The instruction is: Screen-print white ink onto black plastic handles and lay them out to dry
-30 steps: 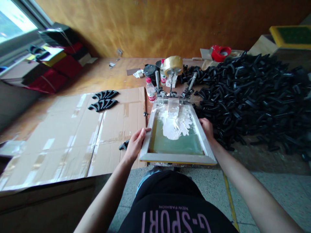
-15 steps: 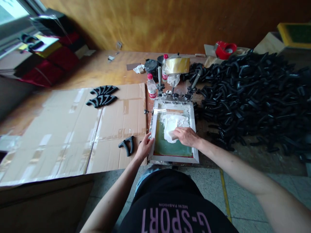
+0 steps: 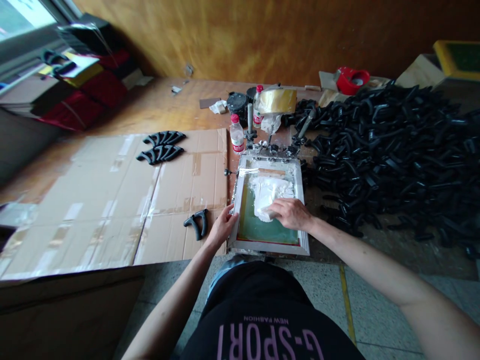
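A silk-screen frame [image 3: 305, 225] lies on the table in front of me, with white ink [image 3: 270, 192] smeared over the middle of its green mesh [image 3: 258, 235]. My right hand [image 3: 291, 213] is closed round a small ink-covered squeegee [image 3: 273, 213], mostly hidden by the fingers, pressed to the mesh at the lower edge of the ink. On the frame's left side rail, my left hand [image 3: 224, 225] grips the edge. Two curved black handles [image 3: 197, 223] rest on the cardboard just left of that hand. Metal hinge clamps [image 3: 272, 147] hold the frame's far end.
Flattened cardboard [image 3: 112, 200] covers the left of the table, bearing two rows of black handles [image 3: 162, 147]. A large heap of black handles [image 3: 382, 160] fills the right. Behind the frame stand plastic bottles [image 3: 236, 135], a dark tub [image 3: 237, 103] and a tape roll [image 3: 278, 101].
The right hand with the squeegee stays at nearly the same spot on the mesh, and the left hand keeps its place on the frame. The whole view has shifted slightly.
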{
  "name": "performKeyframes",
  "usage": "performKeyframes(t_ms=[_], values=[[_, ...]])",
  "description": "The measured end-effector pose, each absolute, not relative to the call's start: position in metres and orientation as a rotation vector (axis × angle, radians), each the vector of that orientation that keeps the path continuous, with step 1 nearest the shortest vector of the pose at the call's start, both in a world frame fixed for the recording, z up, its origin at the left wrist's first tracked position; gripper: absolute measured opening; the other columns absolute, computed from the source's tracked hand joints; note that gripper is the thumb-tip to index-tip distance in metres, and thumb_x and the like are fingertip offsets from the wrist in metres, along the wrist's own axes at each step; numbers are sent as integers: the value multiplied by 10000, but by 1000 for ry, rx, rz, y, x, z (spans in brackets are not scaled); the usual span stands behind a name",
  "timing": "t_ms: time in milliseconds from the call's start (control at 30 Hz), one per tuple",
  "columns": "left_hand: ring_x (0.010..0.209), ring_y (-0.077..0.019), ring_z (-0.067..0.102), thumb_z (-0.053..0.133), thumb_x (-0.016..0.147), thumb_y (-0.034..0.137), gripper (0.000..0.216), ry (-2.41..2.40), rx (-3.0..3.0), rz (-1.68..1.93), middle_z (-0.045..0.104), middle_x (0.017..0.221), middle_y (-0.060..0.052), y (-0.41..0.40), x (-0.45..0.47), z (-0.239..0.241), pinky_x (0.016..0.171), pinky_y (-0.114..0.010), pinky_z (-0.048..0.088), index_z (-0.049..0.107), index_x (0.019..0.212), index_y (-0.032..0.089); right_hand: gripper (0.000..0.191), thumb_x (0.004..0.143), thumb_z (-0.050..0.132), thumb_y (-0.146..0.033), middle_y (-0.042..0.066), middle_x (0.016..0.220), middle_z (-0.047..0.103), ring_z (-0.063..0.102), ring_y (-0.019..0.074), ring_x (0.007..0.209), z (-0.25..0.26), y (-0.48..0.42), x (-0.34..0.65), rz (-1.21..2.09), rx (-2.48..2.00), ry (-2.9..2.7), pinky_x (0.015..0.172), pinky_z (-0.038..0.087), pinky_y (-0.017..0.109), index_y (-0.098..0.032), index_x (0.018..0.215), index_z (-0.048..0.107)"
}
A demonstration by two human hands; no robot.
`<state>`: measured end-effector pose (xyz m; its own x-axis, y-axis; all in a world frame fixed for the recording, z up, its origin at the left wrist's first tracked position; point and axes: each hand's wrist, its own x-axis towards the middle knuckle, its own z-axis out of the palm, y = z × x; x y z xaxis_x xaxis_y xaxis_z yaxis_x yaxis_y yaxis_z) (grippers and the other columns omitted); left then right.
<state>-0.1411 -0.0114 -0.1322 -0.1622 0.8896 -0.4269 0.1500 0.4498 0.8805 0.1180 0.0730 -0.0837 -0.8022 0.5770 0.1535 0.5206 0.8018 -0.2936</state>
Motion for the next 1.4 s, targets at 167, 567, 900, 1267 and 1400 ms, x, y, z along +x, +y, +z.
performKeyframes(t_ms=[167,567,900,1267,1400], values=[[469,-94,435,628,793,527,736,1525,968,875,545,608,44,-10,-148,-85,434,-197,314,448,1432,210,496,847,699,-336,37,1101,666,623,207,928,-44,141,97,339,-1210,-2459,802,478,313,-283,1319,555],[877,-159,660,427,910,617,500,1150,952,1563,676,1036,-77,75,-127,26,634,-236,525,567,1182,222,254,873,635,-418,39,782,651,571,156,685,-88,147,188,476,-1757,-2130,685,453,284,-180,790,671],[955,-236,684,517,875,589,489,1115,323,843,675,1180,-153,-22,-49,-93,682,-319,573,597,1103,164,92,936,549,-251,114,897,661,589,241,901,-114,40,80,457,-1434,-2502,799,453,345,-177,914,600],[552,-204,651,304,920,557,445,2226,520,491,669,667,-65,-75,-253,-179,534,-318,528,525,878,173,277,784,481,-2,201,1057,622,483,321,1113,-142,95,291,-1,-2226,-2490,857,424,398,-118,951,669],[500,-275,641,287,895,613,538,2241,697,169,596,495,-93,-70,-274,-196,499,-368,514,551,761,164,267,855,480,-104,178,1057,643,474,320,1129,-155,91,301,-87,-2152,-2414,933,383,441,-116,1049,664]])
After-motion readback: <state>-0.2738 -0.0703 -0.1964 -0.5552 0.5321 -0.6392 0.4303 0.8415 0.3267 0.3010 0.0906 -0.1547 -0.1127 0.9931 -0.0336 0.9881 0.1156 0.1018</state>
